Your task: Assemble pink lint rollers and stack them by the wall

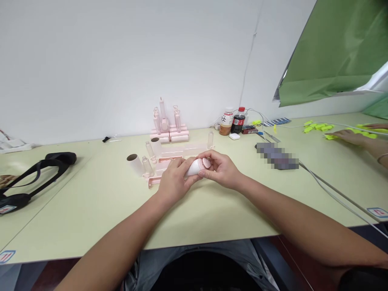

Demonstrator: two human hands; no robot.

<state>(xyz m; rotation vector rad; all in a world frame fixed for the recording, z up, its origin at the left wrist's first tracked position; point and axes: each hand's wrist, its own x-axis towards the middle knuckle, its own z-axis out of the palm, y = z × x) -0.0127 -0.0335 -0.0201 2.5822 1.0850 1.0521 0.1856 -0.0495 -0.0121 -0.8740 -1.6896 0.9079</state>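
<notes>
My left hand is wrapped round a white lint roller roll, which lies tilted above the table. At the roll's right end, the fingers of my right hand grip a round pink end cap. Whether the cap sits fully against the roll cannot be made out. Just behind my left hand lie open pink trays and clear pinkish handles. Two loose white rolls with brown cardboard cores are near them, one a tilted roll, the other a farther roll.
Pink holders with upright handles stand against the wall. An amber drink bottle and a cola bottle are at the back right. A blurred-out phone-like object, cables and a black strap lie around. Another person's hand touches yellow pieces.
</notes>
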